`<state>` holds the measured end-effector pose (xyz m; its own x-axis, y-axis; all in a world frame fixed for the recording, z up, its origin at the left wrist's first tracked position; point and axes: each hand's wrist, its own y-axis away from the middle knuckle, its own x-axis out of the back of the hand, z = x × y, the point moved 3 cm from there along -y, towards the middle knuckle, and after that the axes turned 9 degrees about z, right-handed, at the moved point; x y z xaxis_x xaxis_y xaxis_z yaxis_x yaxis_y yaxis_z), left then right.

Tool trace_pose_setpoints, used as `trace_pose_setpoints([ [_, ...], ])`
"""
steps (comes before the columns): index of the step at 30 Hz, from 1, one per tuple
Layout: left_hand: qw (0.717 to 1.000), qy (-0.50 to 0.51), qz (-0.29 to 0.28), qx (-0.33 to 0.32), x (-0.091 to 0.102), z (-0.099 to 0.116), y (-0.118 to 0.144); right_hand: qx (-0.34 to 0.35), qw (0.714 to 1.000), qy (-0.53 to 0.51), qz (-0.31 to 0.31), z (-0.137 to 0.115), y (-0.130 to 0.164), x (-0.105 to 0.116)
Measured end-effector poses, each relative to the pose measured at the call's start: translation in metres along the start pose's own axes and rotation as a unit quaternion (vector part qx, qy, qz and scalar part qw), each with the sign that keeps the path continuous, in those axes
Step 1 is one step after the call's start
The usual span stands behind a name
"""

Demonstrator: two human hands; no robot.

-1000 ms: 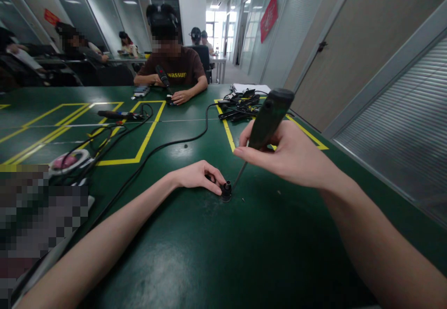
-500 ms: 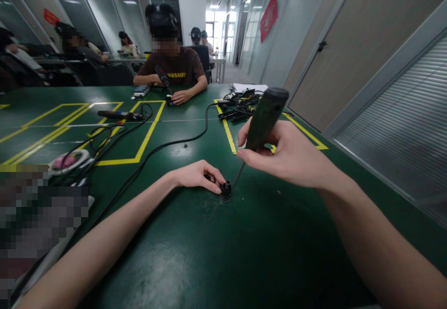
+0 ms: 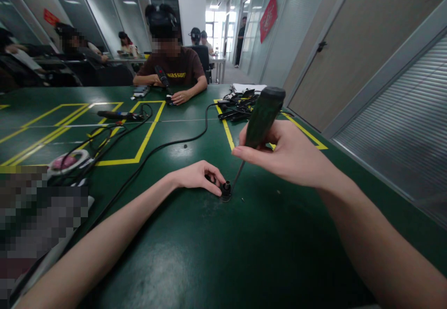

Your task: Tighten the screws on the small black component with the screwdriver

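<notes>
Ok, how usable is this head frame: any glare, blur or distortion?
Head view: wide-angle bending at the edges, soft ceiling-light glare on the green table, a pixelated block at lower left; the left hand, right hand and small black part are sharp.

Lying across green table [image 3: 195,262]: black cable [image 3: 167,146], yellow tape lines [image 3: 146,136]. Sitting opposite: person [image 3: 172,69] gripping tool [image 3: 162,78]. Resting far right: cable pile [image 3: 239,104]. Sitting at left: tape roll [image 3: 68,161].

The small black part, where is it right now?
Head view, centre of the green table: the black part sits pinched at the left hand fingertips, with the screwdriver tip beside it on the right.
</notes>
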<state>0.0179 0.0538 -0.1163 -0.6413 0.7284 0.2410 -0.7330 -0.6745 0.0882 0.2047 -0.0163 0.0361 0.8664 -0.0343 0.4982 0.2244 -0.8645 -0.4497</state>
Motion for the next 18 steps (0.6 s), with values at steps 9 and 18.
trace_pose_setpoints([
  [9,1.000,0.029,-0.009,-0.002,0.0010,-0.0018,-0.0004,0.000,1.000,0.000,0.000,-0.0032,0.0006,0.0001],
  [18,1.000,0.020,-0.020,-0.010,0.0030,-0.0025,-0.0009,0.004,1.000,-0.004,-0.010,-0.0024,0.0007,0.0004],
])
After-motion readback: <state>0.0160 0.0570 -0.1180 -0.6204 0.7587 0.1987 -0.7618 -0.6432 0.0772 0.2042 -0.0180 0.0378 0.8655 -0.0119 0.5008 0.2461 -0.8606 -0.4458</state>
